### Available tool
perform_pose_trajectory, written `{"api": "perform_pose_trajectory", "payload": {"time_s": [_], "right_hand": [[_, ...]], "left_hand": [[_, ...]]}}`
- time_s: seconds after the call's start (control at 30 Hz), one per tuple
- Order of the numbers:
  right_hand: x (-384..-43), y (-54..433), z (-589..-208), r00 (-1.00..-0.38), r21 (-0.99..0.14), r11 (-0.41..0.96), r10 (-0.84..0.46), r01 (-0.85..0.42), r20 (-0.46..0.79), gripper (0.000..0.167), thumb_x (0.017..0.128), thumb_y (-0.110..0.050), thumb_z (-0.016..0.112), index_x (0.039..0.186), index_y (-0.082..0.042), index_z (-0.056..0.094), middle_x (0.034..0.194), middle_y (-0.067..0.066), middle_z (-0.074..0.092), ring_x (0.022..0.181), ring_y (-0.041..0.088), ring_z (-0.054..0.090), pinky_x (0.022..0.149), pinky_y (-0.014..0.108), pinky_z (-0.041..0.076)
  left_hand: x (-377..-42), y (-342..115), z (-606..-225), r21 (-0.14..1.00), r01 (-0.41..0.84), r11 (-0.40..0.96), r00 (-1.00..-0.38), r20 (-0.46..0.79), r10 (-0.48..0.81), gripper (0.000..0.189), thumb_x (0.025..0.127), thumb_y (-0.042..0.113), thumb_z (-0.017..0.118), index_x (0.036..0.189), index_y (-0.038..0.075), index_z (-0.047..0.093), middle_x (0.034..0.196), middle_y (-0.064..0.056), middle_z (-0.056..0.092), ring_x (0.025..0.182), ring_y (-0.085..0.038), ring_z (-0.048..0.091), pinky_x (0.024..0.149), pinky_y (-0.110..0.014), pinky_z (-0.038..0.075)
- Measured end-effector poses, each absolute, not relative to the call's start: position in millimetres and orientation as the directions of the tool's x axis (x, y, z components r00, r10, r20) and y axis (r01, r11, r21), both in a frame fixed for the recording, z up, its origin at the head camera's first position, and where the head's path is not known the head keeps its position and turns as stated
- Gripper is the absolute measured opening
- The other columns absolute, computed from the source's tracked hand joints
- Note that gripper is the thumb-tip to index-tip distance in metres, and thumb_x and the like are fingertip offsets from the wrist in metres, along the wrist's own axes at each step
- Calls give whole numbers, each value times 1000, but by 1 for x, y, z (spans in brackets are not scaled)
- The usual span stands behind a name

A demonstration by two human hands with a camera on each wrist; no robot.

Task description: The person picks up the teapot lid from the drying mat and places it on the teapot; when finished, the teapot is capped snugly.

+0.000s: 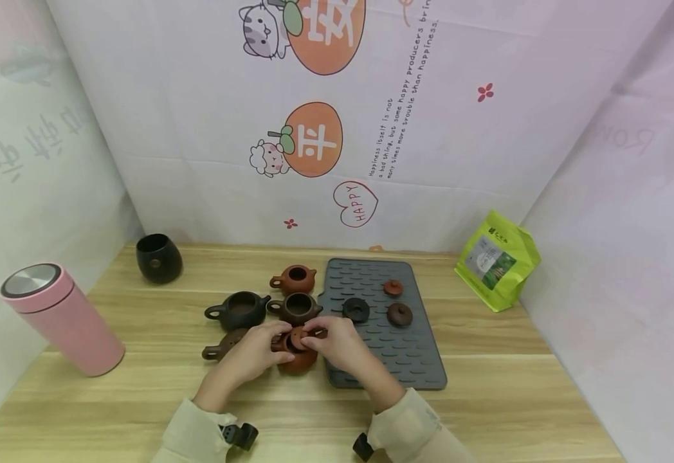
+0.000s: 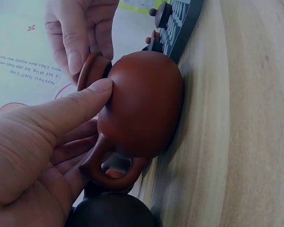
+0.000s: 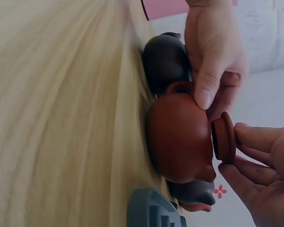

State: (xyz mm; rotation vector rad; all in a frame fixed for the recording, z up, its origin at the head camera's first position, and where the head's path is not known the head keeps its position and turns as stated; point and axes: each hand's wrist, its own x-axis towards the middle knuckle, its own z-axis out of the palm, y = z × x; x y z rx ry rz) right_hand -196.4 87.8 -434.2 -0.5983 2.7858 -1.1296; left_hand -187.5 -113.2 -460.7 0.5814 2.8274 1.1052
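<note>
A reddish-brown clay teapot [image 2: 144,104] stands on the wooden table. My left hand [image 1: 253,352] holds it near the mouth on the handle side, thumb against the upper body. Between the thumb and fingers of my right hand [image 1: 339,344] is a matching lid [image 3: 224,137], pinched by its top. This lid is tilted close over the teapot's mouth, with a narrow gap visible in the right wrist view. Partly behind my left hand sits a brown teapot [image 1: 229,342]. Beyond both hands stand a dark brown teapot [image 1: 298,316], a black teapot [image 1: 243,316] and a small red teapot [image 1: 307,287], all lidless.
Right of the teapots lies a grey ridged mat [image 1: 409,366], bearing a red lid [image 1: 393,287], a black lid [image 1: 356,310] and a brown lid [image 1: 399,314]. A pink thermos [image 1: 73,328] and black cup [image 1: 160,260] stand left; a green bag [image 1: 496,263] stands back right.
</note>
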Motion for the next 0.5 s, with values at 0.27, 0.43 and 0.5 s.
{"api": "perform_pose_trajectory", "payload": {"time_s": [0.27, 0.43, 0.5], "right_hand": [[-195, 79, -440, -917, -653, 671, -389, -351, 93, 17, 88, -21, 75, 104, -14, 75, 101, 1, 70, 80, 11, 64, 59, 23, 51], [-193, 75, -441, -920, -636, 692, -386, -342, 75, 17, 88, -23, 75, 104, -17, 76, 98, -2, 70, 76, 7, 63, 56, 21, 49], [-192, 75, -441, -918, -624, 699, -389, -350, 79, 17, 88, -23, 75, 104, -17, 76, 97, -2, 70, 75, 7, 62, 55, 21, 49]], "left_hand": [[-188, -113, -460, 672, 326, 665, -927, 89, 364, 51, 82, 16, 81, 126, -2, 62, 128, -15, 59, 121, -31, 53, 96, -45, 46], [-187, -114, -459, 676, 335, 657, -924, 98, 370, 49, 82, 14, 81, 125, -2, 63, 128, -16, 59, 119, -31, 54, 95, -45, 47], [-187, -114, -459, 676, 343, 652, -921, 105, 376, 49, 82, 14, 81, 124, -2, 63, 127, -16, 59, 119, -31, 54, 94, -44, 47]]}}
